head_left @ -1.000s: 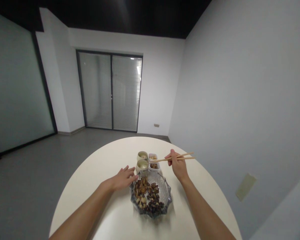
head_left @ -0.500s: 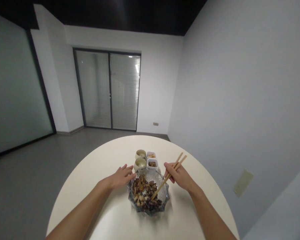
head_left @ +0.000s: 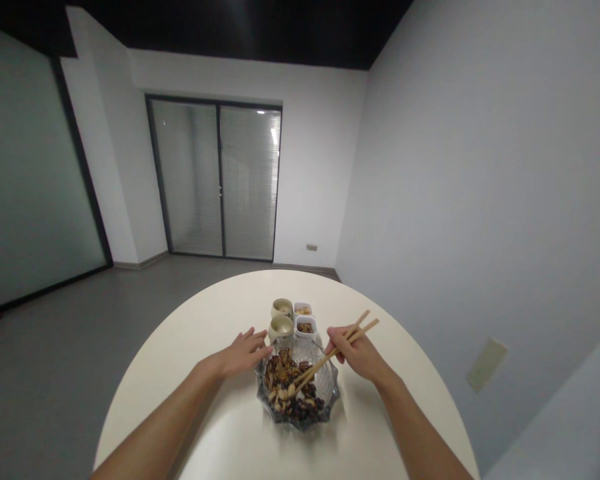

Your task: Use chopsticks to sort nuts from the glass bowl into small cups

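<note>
My right hand (head_left: 353,350) grips a pair of wooden chopsticks (head_left: 330,355), their tips down among the nuts in a scalloped glass bowl (head_left: 331,380). The bowl holds long brown striped nuts (head_left: 285,367), pale nuts (head_left: 281,395) and dark round pieces (head_left: 305,408). The chopstick tips are at the pale nuts; whether they pinch one I cannot tell. My left hand (head_left: 245,352) rests with fingers spread at the bowl's left rim. Behind the bowl stand two small white dishes, the nearer dish (head_left: 306,335) with brown pieces and the farther dish (head_left: 303,306) with pale pieces.
Two pale green cups, a near cup (head_left: 281,337) and a far cup (head_left: 282,303), stand left of the white dishes. Everything sits on a round cream table (head_left: 215,427). A white wall (head_left: 480,200) rises to the right, and glass doors (head_left: 223,180) are at the back.
My right hand has brought the chopsticks from above the small dishes down into the glass bowl, then slightly left to the pale nuts. My left hand stays by the rim.
</note>
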`<state>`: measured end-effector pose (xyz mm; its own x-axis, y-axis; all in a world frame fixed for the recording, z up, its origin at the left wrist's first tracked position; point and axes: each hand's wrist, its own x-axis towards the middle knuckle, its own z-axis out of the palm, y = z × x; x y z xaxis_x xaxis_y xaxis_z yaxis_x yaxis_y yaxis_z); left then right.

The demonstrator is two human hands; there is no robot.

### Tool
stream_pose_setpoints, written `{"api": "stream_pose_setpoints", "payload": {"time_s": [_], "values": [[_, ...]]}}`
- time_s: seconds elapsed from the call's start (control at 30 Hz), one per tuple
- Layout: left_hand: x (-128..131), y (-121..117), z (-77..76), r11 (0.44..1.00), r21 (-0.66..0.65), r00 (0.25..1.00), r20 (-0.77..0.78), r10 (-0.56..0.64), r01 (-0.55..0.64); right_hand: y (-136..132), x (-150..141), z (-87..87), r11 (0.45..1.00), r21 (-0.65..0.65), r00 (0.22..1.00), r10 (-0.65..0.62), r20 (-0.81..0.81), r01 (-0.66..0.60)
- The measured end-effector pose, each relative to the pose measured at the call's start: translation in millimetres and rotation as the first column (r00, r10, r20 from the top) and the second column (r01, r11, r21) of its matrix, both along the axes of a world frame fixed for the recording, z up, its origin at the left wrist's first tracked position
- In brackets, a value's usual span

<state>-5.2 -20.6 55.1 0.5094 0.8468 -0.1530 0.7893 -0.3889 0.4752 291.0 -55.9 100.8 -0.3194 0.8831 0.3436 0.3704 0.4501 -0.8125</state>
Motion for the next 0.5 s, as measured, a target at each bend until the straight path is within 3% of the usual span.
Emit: {"api": "stream_pose_setpoints", "payload": {"time_s": [0.5], "values": [[-1.4,1.7,-2.0,1.000,0.004,1.000,0.004,0.002,-0.002,-3.8,-3.8,3.7,0.999,-0.015,0.998,0.052,0.039,-0.051]]}}
